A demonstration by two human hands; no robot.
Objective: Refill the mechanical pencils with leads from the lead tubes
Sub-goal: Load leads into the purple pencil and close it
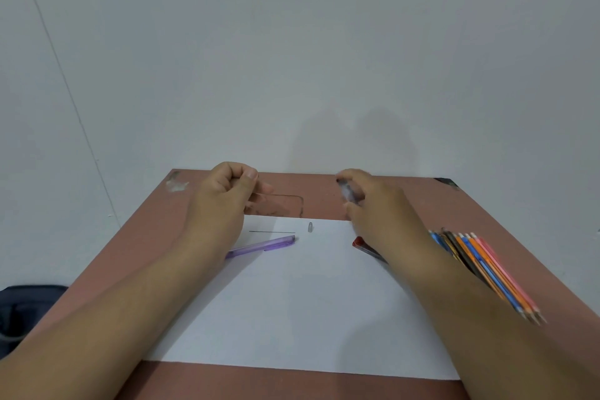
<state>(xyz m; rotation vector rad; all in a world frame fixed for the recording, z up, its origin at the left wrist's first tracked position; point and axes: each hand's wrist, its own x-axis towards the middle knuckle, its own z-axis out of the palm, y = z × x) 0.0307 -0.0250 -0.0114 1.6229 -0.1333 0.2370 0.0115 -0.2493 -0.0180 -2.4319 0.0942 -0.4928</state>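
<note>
Paper (292, 312) carries a loose lead (272, 232) lying crosswise, just beyond the purple pencil (263, 246). Nearer it, the left hand (224, 201) pinches a clear tube (279, 204); the blurred right hand (367, 201) grips something small and grey.

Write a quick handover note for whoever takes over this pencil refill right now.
Left hand: fingers curled, seemingly pinching a clear lead tube above the table's far edge.
Right hand: grip on a small blurred grey item; what it is, I cannot tell.
On the paper: one loose lead, a small grey cap, the purple pencil, and a red pencil partly under the right forearm.
More pencils lie right, seemingly still to refill.
</note>
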